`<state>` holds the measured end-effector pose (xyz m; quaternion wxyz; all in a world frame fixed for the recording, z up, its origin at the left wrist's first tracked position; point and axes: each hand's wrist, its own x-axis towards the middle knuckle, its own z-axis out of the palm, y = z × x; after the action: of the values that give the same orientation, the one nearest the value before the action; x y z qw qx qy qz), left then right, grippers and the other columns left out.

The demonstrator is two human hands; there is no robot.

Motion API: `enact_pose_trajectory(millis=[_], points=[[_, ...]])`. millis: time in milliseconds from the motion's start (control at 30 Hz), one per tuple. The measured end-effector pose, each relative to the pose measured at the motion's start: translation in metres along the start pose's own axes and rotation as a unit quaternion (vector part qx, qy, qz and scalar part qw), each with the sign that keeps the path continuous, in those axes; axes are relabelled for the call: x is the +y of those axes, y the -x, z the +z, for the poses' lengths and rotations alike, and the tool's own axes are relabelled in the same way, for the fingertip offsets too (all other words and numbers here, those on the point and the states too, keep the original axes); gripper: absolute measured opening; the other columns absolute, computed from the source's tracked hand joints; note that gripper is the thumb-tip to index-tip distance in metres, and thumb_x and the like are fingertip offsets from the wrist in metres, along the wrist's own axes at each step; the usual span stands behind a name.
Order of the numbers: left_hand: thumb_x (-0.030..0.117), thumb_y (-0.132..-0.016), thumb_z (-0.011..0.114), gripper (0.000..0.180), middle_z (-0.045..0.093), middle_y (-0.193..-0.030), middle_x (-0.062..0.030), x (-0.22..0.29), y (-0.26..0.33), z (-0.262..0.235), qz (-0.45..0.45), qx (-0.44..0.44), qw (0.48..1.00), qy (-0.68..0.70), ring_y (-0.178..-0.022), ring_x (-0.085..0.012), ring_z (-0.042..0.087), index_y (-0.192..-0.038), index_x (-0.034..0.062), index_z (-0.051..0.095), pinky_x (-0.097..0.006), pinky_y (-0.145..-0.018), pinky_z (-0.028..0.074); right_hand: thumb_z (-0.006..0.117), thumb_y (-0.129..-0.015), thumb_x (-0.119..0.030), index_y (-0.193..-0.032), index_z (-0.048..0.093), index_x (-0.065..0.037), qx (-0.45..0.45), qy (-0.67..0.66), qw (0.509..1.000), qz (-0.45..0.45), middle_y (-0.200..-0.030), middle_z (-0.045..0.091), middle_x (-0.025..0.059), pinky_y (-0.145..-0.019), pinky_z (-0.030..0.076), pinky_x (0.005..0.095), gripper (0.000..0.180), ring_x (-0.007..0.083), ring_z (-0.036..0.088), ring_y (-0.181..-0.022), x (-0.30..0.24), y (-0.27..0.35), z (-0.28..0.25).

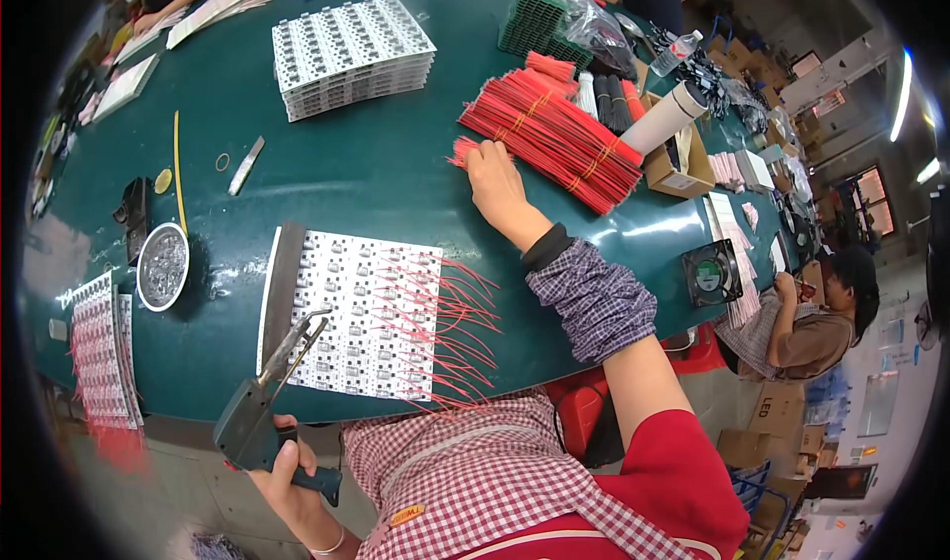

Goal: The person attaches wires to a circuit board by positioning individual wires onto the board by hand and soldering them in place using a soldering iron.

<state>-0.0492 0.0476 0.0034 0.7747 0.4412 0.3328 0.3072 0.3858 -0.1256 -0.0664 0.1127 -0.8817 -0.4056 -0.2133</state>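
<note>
My left hand [290, 471] is closed round the grip of a dark green soldering gun [244, 424], its metal tip slanting up over the circuit board panel [341, 308]. That white panel lies near the table's front edge, with rows of small parts and a dark bar [283, 281] along its left side. Thin red wires [460, 313] stick out from its right side. Farther off, my right hand [498, 186] has its fingers closed at a small pile of red wires [462, 152]; the fingertips are partly hidden. Large banded bundles of red wire [554, 135] lie just beyond it.
A stack of white panels [351, 55] stands at the far middle. On the left are a round bowl [163, 266], a cutter knife [246, 166] and wired panels [102, 352]. A white tumbler [665, 118], a cardboard box [683, 169] and a fan [711, 272] stand right. A co-worker [816, 313] sits there.
</note>
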Motion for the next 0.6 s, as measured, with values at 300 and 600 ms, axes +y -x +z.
enact_pose_trajectory(millis=[300, 600], points=[[0.001, -0.081, 0.066, 0.052, 0.062, -0.111, -0.0197, -0.004, 0.003, -0.005, -0.025, -0.032, 0.998, 0.037, -0.057, -0.0160, 0.053, -0.130, -0.0055, 0.049, -0.027, -0.047, 0.042, 0.059, -0.081, 0.003, -0.093, 0.056, 0.000, -0.018, 0.005, 0.999, -0.036, -0.093, 0.056, 0.0145, -0.072, 0.055, 0.0416, 0.013, 0.0308, 0.060, -0.091, -0.003, -0.006, -0.031], [0.000, -0.080, 0.064, 0.050, 0.061, -0.109, -0.0194, -0.005, 0.008, -0.006, -0.039, -0.032, 0.997, 0.064, -0.058, -0.0163, 0.053, -0.128, -0.0051, 0.050, -0.027, -0.047, 0.041, 0.072, -0.073, -0.004, -0.087, 0.071, 0.000, -0.185, 0.178, 0.952, -0.166, -0.097, 0.065, 0.0133, -0.071, 0.059, 0.0344, 0.015, 0.0288, 0.063, -0.092, -0.030, -0.016, -0.070]])
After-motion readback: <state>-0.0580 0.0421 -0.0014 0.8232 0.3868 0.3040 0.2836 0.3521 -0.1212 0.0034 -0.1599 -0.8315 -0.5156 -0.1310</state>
